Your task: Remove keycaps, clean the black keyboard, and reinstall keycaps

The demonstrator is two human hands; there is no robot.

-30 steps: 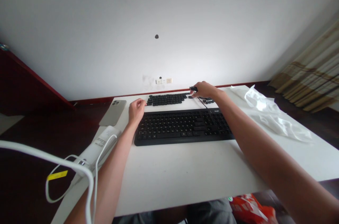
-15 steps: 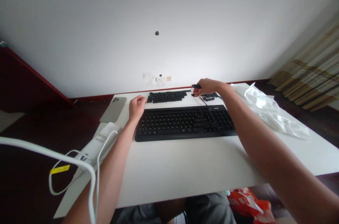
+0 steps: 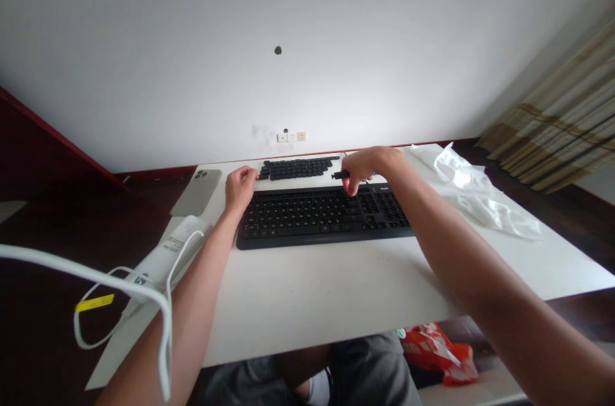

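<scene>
Your right hand (image 3: 362, 168) is pinched shut on a small black tool (image 3: 339, 174), its tip poking out left just above the top edge of the keyboard (image 3: 324, 220). Your left hand (image 3: 239, 189) sits curled right by the end of the rows of loose keycaps (image 3: 298, 168), and I can't tell if it's holding anything. It's all on the white counter (image 3: 336, 291), with a phone (image 3: 196, 192) off to the left. Heads up: that thin tool could slip from your pinch, and one bumped wrist could scatter those keycaps.
</scene>
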